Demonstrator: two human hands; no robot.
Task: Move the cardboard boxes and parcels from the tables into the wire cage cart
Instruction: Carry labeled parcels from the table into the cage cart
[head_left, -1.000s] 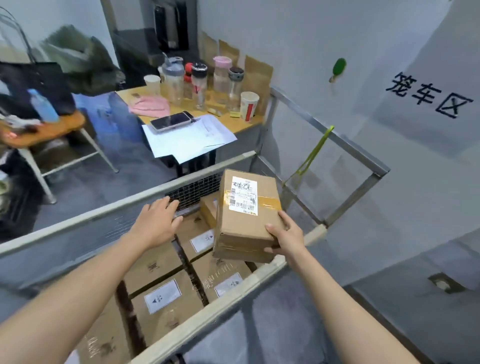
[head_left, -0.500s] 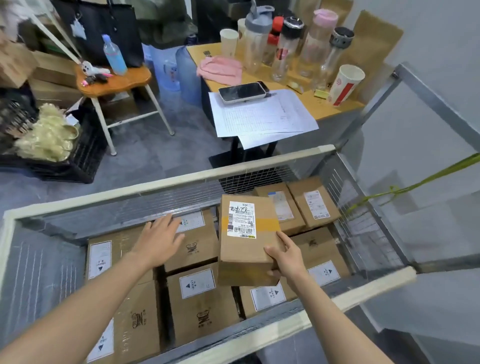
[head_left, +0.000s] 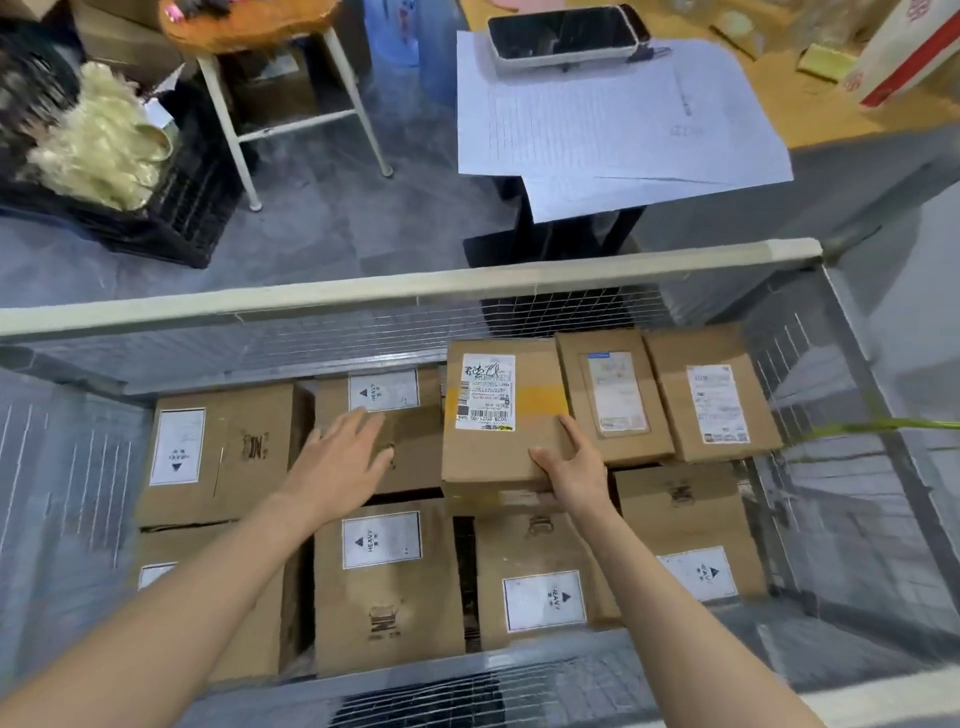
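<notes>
Inside the wire cage cart (head_left: 405, 288) lie several brown cardboard boxes with white labels. My right hand (head_left: 571, 470) grips the near right corner of a brown parcel (head_left: 498, 410) with a white shipping label and yellow tape, held low over the boxes in the middle of the cart. Whether the parcel rests on them I cannot tell. My left hand (head_left: 345, 457) hovers open, fingers spread, just left of the parcel above a box marked HEAVY (head_left: 384, 395). Two smaller labelled parcels (head_left: 670, 397) lie at the cart's far right.
Beyond the cart's far rail stands a wooden table (head_left: 810, 122) with papers (head_left: 597, 119), a phone and a paper cup. A white-legged stool (head_left: 291, 78) and a black crate with pale material (head_left: 104, 150) stand on the grey floor at the left.
My view has tilted down into the cart. My right hand has lowered the parcel from rail height down onto the layer of boxes; my left hand stayed open beside it.
</notes>
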